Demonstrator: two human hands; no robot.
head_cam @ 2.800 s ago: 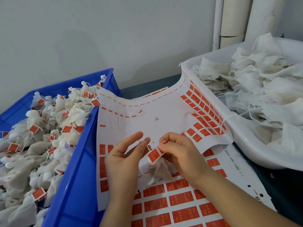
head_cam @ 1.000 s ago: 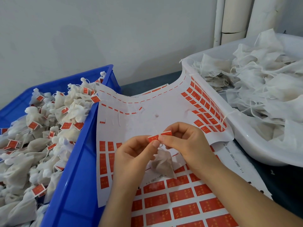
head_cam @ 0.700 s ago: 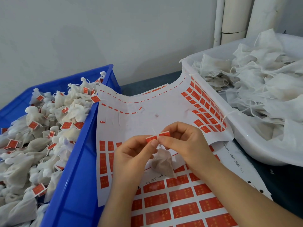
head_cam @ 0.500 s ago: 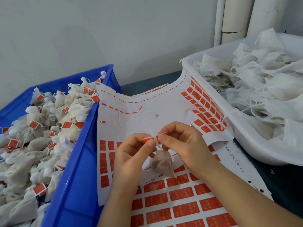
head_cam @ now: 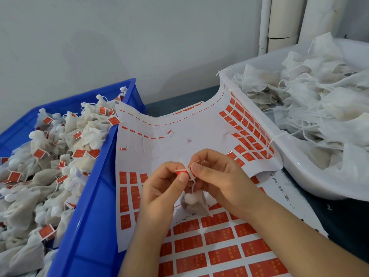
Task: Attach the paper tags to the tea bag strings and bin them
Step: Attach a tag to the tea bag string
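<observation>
Bin (head_cam: pixel 95 196) holds tagged bags (head_cam: pixel 85 136), tub (head_cam: pixel 311 176) untagged bags (head_cam: pixel 319 100).

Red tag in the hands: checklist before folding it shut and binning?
1. The string lies across the red tag: ok.
2. The left hand pinches the tag: ok.
3. The right hand pinches its other end: ok.
4. Tag folded over string: not ok, string exposed.
5. The tea bag hangs below, clear of the fold: ok.
6. Room in the blue bin: cannot tell, heaped high.
</observation>
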